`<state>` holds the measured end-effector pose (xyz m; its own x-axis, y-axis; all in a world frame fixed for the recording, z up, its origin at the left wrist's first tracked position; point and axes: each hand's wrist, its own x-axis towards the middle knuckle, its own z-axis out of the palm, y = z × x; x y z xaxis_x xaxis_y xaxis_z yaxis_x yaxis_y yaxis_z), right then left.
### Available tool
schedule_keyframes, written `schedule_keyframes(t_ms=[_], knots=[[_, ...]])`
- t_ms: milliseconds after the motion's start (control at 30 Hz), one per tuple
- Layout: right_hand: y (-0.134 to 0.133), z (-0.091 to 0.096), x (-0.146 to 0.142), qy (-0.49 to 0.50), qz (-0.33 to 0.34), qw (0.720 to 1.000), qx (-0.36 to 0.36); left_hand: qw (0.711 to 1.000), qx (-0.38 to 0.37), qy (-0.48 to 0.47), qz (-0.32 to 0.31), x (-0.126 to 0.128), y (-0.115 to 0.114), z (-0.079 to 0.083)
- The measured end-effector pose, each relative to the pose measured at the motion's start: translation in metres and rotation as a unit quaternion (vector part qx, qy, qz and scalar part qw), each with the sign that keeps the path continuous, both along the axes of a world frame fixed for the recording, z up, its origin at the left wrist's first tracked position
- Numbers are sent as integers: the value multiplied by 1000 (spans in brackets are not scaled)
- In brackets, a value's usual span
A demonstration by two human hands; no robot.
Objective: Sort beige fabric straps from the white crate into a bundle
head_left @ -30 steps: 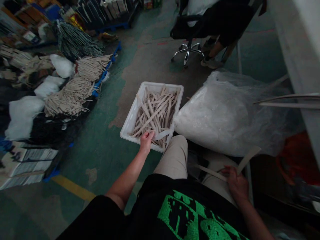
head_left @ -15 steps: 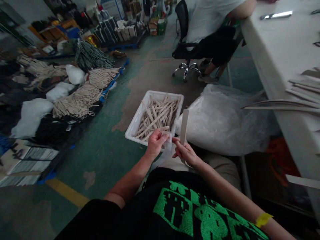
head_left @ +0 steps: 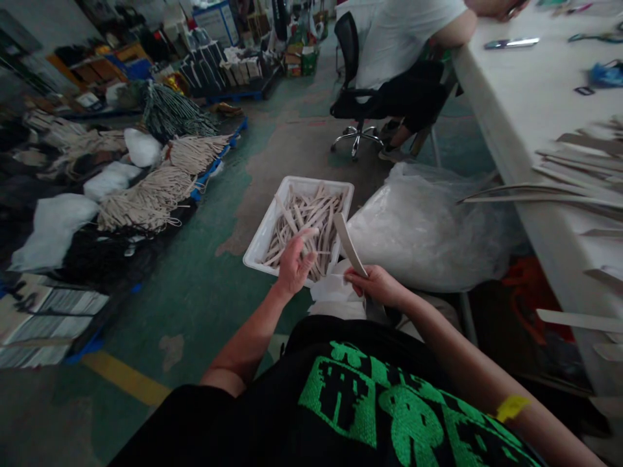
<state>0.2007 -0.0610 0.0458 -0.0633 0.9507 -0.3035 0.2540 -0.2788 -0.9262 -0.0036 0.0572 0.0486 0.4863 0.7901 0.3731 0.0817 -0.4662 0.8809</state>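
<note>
My right hand grips a flat beige strip near its lower end. The strip stands up from the fingers and leans to the left. Over the near side of a white plastic bin is my left hand, its thumb and fingers apart, with a pale covering or highlight on one fingertip. Many similar beige strips lie jumbled in that bin. A thin whitish sheet rests at my lap, just below and left of my right hand.
A large clear plastic bag bulges right of the bin. The white table on the right carries more strips and a metal tool. A seated person works there. Pallets with cord bundles line the left.
My left hand has let go of the translucent piece and moved left and up over the bin. In my right hand the strip has tipped leftward. The view has shifted slightly.
</note>
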Motion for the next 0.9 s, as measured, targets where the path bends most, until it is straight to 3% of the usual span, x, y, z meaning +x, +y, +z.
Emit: schedule_keyframes(t_ms=[67,133,167,267,367,467,733,833,900], knots=[[2,7,6,-46,27,999,8,985,-76,58,-144,3,-4,0],[4,14,14,-100,30,994,26,939,-208,103,-254,6,-9,-7],[5,16,19,-128,25,991,36,915,-269,111,-280,7,-11,-11],[9,21,36,-194,3,979,66,885,-376,81,-261,1,-18,-24],[13,22,52,-212,-14,973,85,883,-419,17,-210,-10,-25,-28],[22,25,61,-235,-23,967,94,874,-441,-4,-206,-19,-31,-26],[52,44,50,-317,-4,936,154,856,-400,138,-296,-21,-37,-30],[59,39,43,-296,-1,944,143,872,-342,216,-275,-16,-37,-36],[61,31,38,-236,-24,963,125,874,-357,208,-255,-12,-38,-38]])
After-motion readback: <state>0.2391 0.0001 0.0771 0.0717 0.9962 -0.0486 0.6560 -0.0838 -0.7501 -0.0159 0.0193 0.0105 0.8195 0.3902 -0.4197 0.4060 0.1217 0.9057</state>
